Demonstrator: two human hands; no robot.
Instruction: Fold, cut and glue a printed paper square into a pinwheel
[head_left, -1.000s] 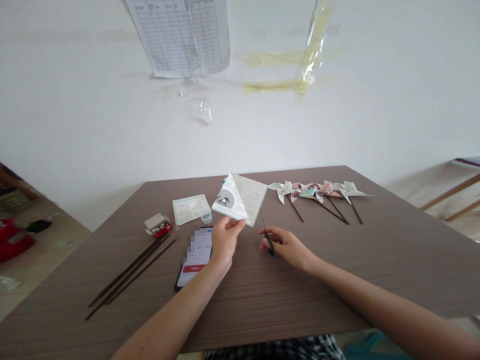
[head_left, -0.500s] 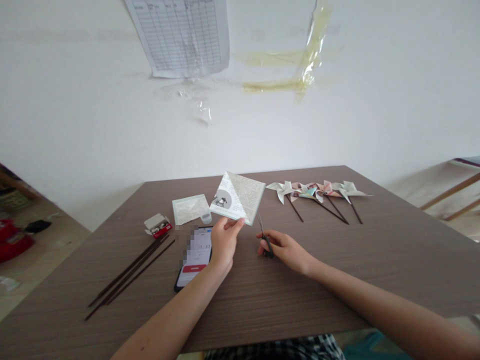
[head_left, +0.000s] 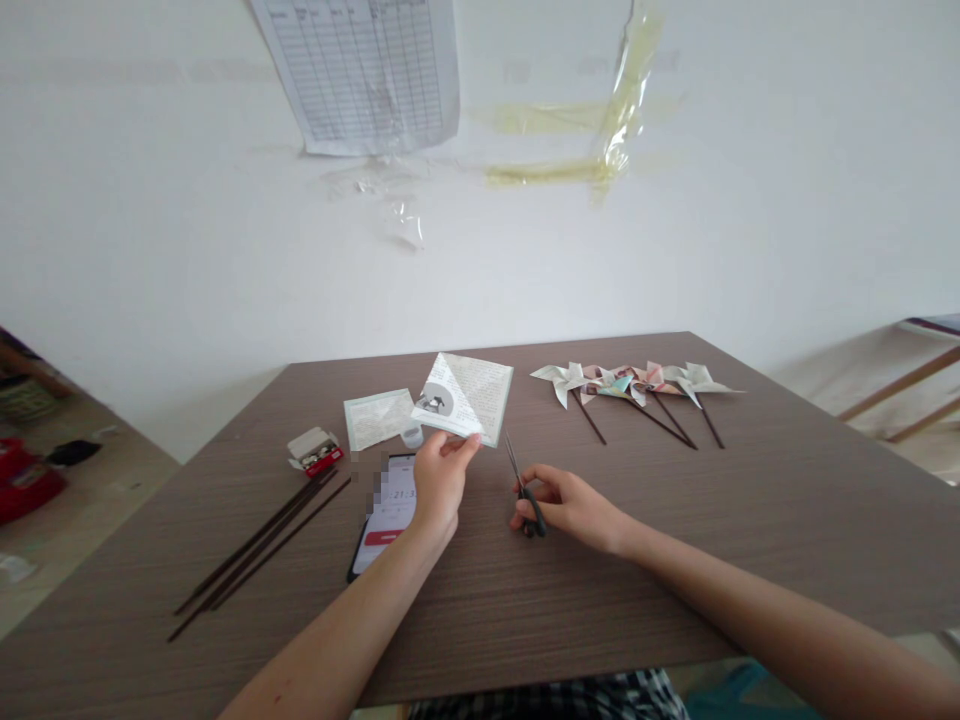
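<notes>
Paper square (head_left: 466,395), diag. line across it, is over desk (head_left: 465,620), pinched along near edge by L hand (head_left: 440,480); R hand (head_left: 570,505) grips scissors (head_left: 524,492), blades pointing wallward, tips just beside paper but not touching. Risk (judged): one-edge hold leaves far corners unsupported, so paper could flex & any cut run off-line. Secondary: L hand sits nr blade tips, so slip might nick it; phone (head_left: 386,510) close by, poss. bumped.
</notes>
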